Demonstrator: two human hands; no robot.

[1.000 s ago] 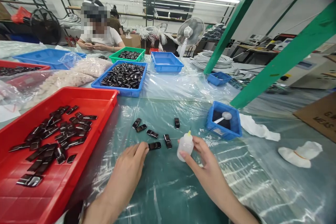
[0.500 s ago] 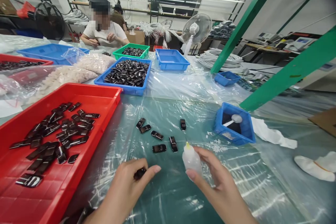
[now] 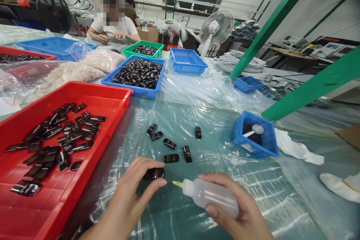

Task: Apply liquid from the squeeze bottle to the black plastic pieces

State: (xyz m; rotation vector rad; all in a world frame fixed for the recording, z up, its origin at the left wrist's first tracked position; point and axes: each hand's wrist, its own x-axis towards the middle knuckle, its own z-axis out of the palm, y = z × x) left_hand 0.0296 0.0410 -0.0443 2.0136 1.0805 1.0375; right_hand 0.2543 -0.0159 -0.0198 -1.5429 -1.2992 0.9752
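My left hand (image 3: 140, 183) holds a small glossy black plastic piece (image 3: 156, 173), shaped like a toy car body, between thumb and fingers. In my right hand (image 3: 233, 198) is a translucent squeeze bottle (image 3: 215, 193), tipped on its side. Its yellow nozzle tip (image 3: 177, 184) points left at the held piece, with a small gap between them. Just beyond my hands, several similar black pieces (image 3: 171, 158) lie spread on the green, plastic-covered table (image 3: 213, 112).
To the left stands a red tray (image 3: 84, 95) with many black pieces. Behind it is a blue tray (image 3: 135, 92) full of them. At right, a blue bin (image 3: 243, 138) holds dark material and a spoon (image 3: 257, 129), near a green post (image 3: 303, 90). A co-worker (image 3: 111, 32) sits across.
My right hand has turned the bottle from upright to lying sideways, its nozzle now facing left. The black piece shows more between my left thumb and fingers. The view has shifted slightly.
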